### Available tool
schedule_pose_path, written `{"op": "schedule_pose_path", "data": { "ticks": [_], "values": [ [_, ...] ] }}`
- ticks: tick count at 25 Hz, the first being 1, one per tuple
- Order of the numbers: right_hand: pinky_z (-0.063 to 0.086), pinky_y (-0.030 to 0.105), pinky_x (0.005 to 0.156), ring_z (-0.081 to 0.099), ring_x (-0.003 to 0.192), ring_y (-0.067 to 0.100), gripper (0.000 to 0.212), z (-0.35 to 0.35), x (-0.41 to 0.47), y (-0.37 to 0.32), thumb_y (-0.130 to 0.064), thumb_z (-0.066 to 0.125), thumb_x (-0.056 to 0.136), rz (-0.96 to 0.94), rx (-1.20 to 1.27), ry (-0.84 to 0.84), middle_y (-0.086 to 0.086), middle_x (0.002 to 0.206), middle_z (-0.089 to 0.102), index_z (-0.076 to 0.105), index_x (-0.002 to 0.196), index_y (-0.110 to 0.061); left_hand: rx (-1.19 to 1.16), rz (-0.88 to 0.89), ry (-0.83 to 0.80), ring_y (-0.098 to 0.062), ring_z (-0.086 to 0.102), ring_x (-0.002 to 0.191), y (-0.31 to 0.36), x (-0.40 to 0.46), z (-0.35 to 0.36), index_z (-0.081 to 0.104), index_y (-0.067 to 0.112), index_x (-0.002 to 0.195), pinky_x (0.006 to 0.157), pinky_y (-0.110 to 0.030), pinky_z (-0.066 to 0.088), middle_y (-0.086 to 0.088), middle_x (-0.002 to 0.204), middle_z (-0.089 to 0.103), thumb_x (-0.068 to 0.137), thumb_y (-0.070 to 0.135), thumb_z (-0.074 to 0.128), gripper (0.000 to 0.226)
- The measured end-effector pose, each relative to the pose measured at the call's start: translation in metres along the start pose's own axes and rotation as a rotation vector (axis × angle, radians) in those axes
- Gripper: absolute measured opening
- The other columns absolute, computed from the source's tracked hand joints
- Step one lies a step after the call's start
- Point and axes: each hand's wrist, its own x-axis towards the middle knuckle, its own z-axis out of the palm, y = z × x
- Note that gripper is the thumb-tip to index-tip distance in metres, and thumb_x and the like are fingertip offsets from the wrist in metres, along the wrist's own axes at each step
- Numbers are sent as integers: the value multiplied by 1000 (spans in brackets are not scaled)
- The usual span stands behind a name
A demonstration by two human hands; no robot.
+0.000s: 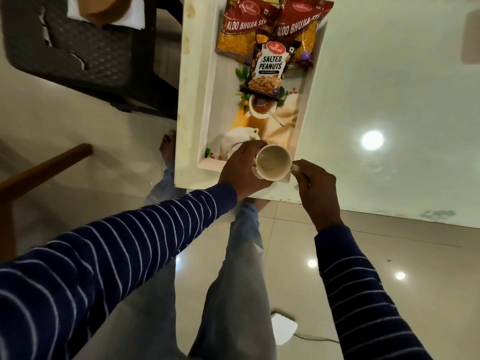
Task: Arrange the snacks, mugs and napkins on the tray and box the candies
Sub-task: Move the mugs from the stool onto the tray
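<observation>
A home dining room: glass table (389, 100), plastic chair (78, 48), tiled floor (311, 255).

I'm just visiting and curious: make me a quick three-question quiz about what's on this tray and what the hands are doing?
1. True or false: the mug is full of tea.
2. How many snack packets lie on the tray? A) two B) three C) five
3. Which hand pinches the mug's handle?

Key:
1. False; it looks empty inside.
2. B: two aloo bhujia packets and one salted peanuts packet.
3. The right hand; the left hand grips the mug's body.
</observation>
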Motion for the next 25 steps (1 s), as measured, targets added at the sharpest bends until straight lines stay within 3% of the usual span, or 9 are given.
{"op": "schedule_pose_path", "data": {
  "ticks": [4, 7, 11, 13, 16, 20, 22, 23, 25],
  "values": [
    [58, 35, 85, 65, 92, 10, 19, -3, -2, 3, -14, 59, 99, 13, 27, 40, 1, 108, 74, 72, 112, -11, -18, -20, -12, -16, 57, 114, 1, 2, 6, 48, 20, 132, 89, -23, 48, -1, 127, 60, 62, 48, 89, 86],
    [59, 37, 88, 71, 96, 21, 35, -11, -1, -5, -13, 66, 94, 81, 1, 0, 6, 118, 72, 66, 129, -10, 3, -27, -75, -18, 56, 119, 2, 3, 2, 42, 21, 138, 93, -35, 53, -1, 134, 56, 61, 52, 89, 96],
    [51, 16, 70, 66, 71, 6, 57, -42, -3, -21, -27, 69, 90, 164, -79, 121, -16, 116, 65, 52, 143, -28, 52, 5, -167, -20, 50, 126, -11, -2, -36, 28, 29, 145, 99, -36, 48, 1, 144, 46, 52, 66, 86, 115],
    [43, 0, 62, 63, 70, -4, 52, -53, 0, -35, -28, 67, 90, 189, -60, 224, -11, 126, 66, 54, 140, -27, 54, 2, -137, -16, 51, 124, -22, -5, -67, 28, 32, 145, 99, -35, 49, 5, 144, 47, 55, 70, 82, 112],
    [42, -3, 60, 60, 69, -9, 43, -44, 35, -81, -22, 66, 91, 175, -45, 235, 0, 118, 72, 60, 134, -22, 92, -21, 51, -13, 50, 123, -45, 3, -138, 37, 27, 145, 99, -38, 49, 2, 142, 51, 67, 67, 77, 96],
    [50, 15, 65, 65, 71, 7, 36, 1, 104, -172, -15, 67, 92, -25, 15, 200, -2, 105, 70, 66, 128, -18, 135, -20, 346, -18, 53, 121, -85, 37, -251, 47, 19, 139, 99, -34, 48, -5, 136, 55, 80, 55, 69, 73],
    [51, 21, 70, 63, 78, 1, 35, 30, 138, -218, -13, 66, 93, -110, 46, 170, -4, 105, 68, 66, 128, -15, 173, 19, 488, -21, 51, 122, -107, 58, -307, 49, 10, 137, 106, -22, 39, -12, 134, 56, 82, 44, 70, 67],
    [50, 17, 71, 61, 78, -4, 35, 45, 155, -243, -13, 66, 94, -151, 54, 150, -8, 106, 66, 65, 128, -15, 199, 26, 550, -22, 50, 123, -119, 68, -335, 50, 7, 136, 108, -18, 35, -15, 133, 56, 82, 39, 70, 66],
    [46, 4, 69, 60, 75, -5, 35, 76, 190, -293, -15, 65, 95, -239, 68, 110, -12, 107, 63, 65, 129, -12, 242, 4, 634, -27, 50, 125, -140, 90, -389, 48, 5, 137, 109, -29, 40, -17, 135, 54, 80, 32, 76, 69]
  ]
}}
